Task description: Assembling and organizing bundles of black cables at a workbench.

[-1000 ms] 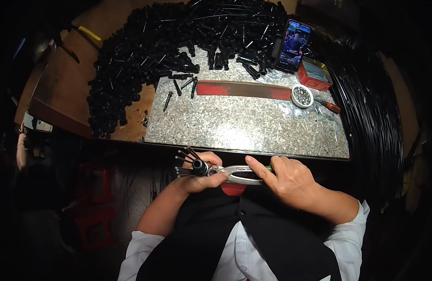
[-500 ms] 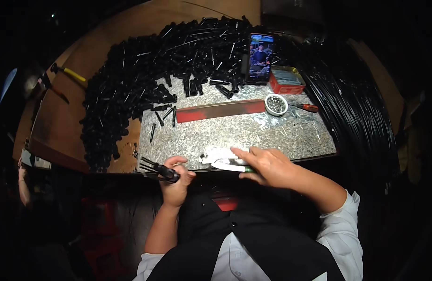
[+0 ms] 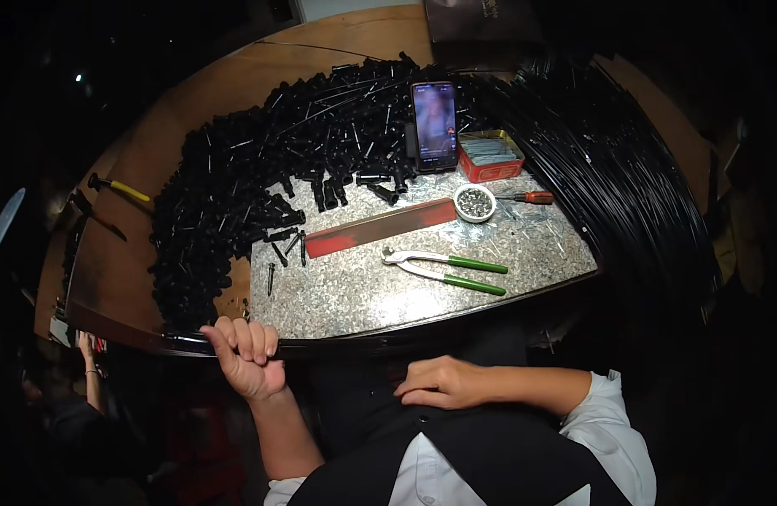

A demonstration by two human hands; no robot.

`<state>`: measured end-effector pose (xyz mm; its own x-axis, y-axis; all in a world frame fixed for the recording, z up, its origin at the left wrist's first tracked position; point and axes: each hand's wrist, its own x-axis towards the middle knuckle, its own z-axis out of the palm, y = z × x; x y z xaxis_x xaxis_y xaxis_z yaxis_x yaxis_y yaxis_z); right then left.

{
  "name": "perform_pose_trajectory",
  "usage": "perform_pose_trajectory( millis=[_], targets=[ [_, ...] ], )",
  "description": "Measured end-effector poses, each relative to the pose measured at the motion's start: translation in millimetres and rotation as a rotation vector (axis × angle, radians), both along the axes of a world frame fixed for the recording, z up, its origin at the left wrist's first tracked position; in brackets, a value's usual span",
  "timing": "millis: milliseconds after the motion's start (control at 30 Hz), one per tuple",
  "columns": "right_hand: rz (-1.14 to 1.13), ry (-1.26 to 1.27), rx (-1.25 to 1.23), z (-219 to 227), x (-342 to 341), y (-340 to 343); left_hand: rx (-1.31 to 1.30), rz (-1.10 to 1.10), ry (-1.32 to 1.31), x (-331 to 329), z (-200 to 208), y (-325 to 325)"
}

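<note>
My left hand (image 3: 252, 358) is at the front edge of the table, its fingers curled over and the thumb pointing up. A dark shiny strip runs along the edge beside it; whether the hand grips this or something else is hidden. Low over my lap, my right hand (image 3: 443, 384) is closed, and what its fingers hold, if anything, does not show. On the speckled stone slab (image 3: 338, 295) lies a pair of end-cutting pincers (image 3: 443, 268) with green handles, apart from both hands. Behind them is a long red and dark bar (image 3: 380, 228).
Many black tubular parts (image 3: 236, 185) are heaped left and behind. A phone (image 3: 435, 126) stands near a red tin (image 3: 491, 160) of thin strips, a white bowl (image 3: 475, 204) of small metal pieces and a screwdriver (image 3: 536, 197). Long black rods (image 3: 616, 160) lie right; a yellow-handled hammer (image 3: 123, 187) left.
The pincers left my right hand and lie on the slab; that hand moved back to my lap. My left hand shifted left and down, and its pronged black part no longer shows. The view shifted.
</note>
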<state>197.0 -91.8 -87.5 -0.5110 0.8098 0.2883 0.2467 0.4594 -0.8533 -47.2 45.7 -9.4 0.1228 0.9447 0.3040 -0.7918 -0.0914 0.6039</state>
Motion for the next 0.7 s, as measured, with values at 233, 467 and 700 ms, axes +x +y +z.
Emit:
perform_pose_trajectory(
  millis=[233,467,700],
  targets=[
    [-0.134,0.512,-0.406,24,8,1,-0.304,-0.098,-0.415,21,-2,-18],
    [-0.234,0.321,0.241,135,67,15,-0.606,-0.657,0.086,69,-24,-87],
    [-0.212,-0.084,-0.034,104,55,48,0.118,-0.591,0.809,48,-32,-61]
  ],
)
